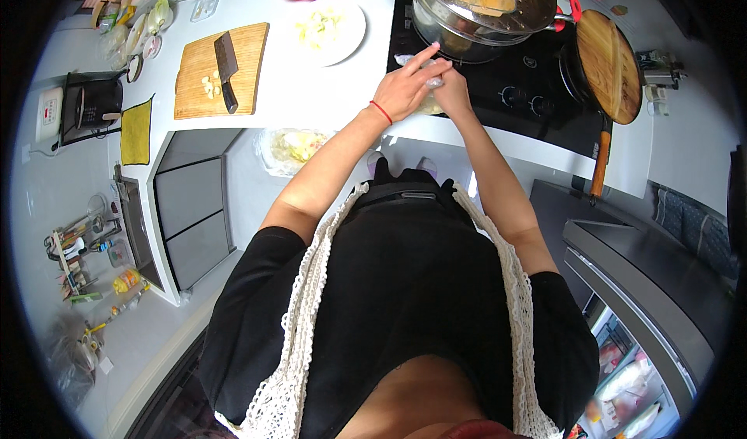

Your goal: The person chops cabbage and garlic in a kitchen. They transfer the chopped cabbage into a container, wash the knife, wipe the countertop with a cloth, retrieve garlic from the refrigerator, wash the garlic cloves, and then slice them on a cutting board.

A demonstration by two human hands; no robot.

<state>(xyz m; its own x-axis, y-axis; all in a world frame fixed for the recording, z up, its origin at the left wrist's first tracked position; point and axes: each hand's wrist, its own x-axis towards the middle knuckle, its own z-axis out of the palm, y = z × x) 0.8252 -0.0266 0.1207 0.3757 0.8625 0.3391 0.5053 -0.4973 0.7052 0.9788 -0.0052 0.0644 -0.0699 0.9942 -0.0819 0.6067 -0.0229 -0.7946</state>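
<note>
At the front edge of the counter, my left hand (401, 91) and my right hand (453, 93) meet over a clear plastic bag (430, 107). Bunched plastic shows between my fingers, and pale contents fill the part hanging below. My right hand is closed around the gathered plastic. My left hand grips it too, its index finger stretched out towards the stove. Just beyond stands a steel steamer pot (484, 18) with a glass lid, on the black cooktop (528, 80).
A cleaver (226, 59) and pale chopped pieces (210, 86) lie on a wooden cutting board (195, 53). A white plate (350, 33) holds chopped greens. A wood-lidded pan (610, 65) sits right, its handle (600, 161) overhanging the edge. Below the counter is a plastic-lined bin (271, 159); a refrigerator door (636, 299) stands open behind right.
</note>
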